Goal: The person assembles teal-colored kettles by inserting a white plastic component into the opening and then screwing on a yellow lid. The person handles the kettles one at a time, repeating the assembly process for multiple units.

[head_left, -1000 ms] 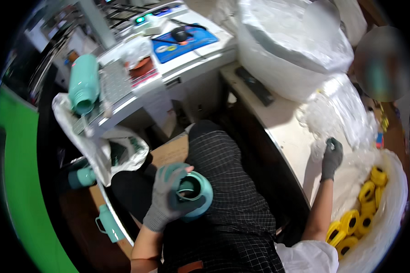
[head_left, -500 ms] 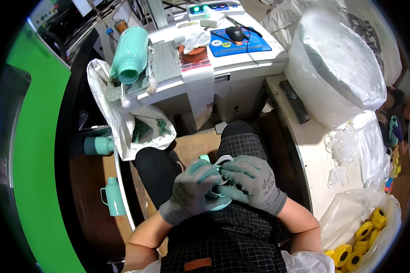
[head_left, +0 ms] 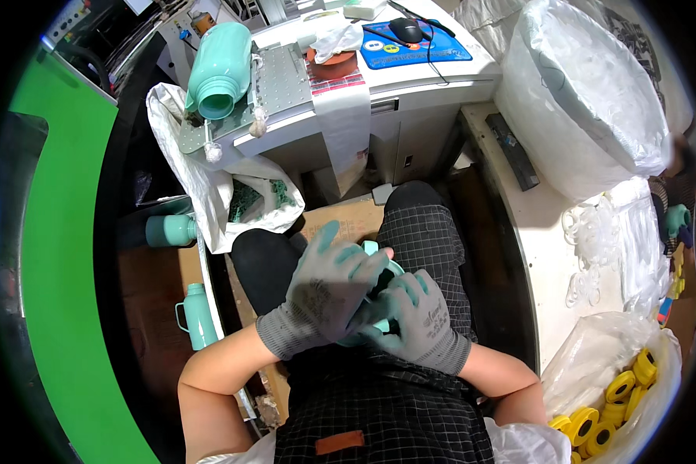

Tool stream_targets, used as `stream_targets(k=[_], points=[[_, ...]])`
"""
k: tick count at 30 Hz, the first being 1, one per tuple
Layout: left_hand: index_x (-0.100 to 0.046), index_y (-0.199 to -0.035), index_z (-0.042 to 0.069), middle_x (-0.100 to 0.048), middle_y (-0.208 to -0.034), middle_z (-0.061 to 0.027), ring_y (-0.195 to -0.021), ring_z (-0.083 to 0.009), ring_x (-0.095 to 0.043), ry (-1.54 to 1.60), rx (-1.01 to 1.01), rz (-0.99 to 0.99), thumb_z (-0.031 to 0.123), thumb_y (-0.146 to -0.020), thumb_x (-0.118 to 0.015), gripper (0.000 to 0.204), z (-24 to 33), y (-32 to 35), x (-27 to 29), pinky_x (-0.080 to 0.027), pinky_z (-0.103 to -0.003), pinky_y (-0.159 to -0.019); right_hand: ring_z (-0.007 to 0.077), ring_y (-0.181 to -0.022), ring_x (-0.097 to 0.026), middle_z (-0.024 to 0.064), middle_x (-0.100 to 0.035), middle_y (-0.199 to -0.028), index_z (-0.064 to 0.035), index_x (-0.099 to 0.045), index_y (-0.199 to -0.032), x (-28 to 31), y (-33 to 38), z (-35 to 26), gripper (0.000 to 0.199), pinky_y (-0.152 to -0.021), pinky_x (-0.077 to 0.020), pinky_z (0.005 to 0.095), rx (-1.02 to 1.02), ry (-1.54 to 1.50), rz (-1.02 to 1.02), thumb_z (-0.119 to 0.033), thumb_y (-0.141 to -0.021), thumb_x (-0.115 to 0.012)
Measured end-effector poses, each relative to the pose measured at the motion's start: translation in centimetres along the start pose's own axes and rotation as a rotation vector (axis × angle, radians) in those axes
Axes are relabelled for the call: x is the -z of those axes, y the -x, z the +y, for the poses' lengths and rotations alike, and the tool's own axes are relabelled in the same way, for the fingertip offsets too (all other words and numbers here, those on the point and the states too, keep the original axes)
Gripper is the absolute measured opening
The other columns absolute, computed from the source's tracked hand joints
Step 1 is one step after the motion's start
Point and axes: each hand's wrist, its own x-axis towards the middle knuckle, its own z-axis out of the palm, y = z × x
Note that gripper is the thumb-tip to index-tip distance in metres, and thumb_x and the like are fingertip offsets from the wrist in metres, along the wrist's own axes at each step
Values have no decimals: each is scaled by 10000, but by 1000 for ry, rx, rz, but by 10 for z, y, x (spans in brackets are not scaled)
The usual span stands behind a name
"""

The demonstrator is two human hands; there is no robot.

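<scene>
A mint-green jug (head_left: pixel 395 267) with a side handle sits in my lap between my thighs, its round rim partly showing. My left hand (head_left: pixel 326 288), in a grey glove with green-coated fingers, lies over the jug's near-left side. One of its fingers points up and away, while the others spread across the mouth. My right hand (head_left: pixel 417 319), gloved the same way, bends its fingers over the right side of the jug. Both hands hide most of the jug's body and whatever is inside its mouth.
A large mint-green bottle (head_left: pixel 220 73) lies on the perforated metal tray (head_left: pixel 280 77) ahead. Another mint-green jug (head_left: pixel 199 317) is at left. White rings (head_left: pixel 591 236) lie on the right bench, near a bag of yellow parts (head_left: pixel 620 387). A tall white bag (head_left: pixel 576 100) stands behind.
My left hand has shifted forward across the jug, with one finger now raised. The white band seen between my hands is now out of sight. The view has shifted slightly.
</scene>
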Motion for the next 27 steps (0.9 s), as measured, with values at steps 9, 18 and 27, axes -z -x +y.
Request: stream_targets(k=[9,18,27], points=[[-757,-963,94,-665,-989,-88,-1011,-285,-630,-251,-42,-379,200,-733,-766,254,1,-51,19,-472,-460,-993,215,-884,-631,70,-627,-1026,-87,-690,-1030,10,-6,15,363,-738,-514,379,19,94,-101,-384,-849,-793],[-771,-913,139,-683,-991,-81,-958,-269,-700,-183,-156,-739,197,-788,-740,141,-3,-90,-7,-564,-424,-804,224,-745,-634,51,-632,-870,-91,-686,-923,18,3,25,294,-635,-514,360,10,47,-19,-344,-834,-807],[-600,-1219,27,-704,-1109,-141,-988,-272,-710,646,298,-421,318,-897,-762,465,-46,-116,-53,-594,-406,-821,229,-745,-658,51,-658,-880,-95,-680,-897,27,22,39,279,-640,-523,363,-72,29,100,-309,-813,-838]])
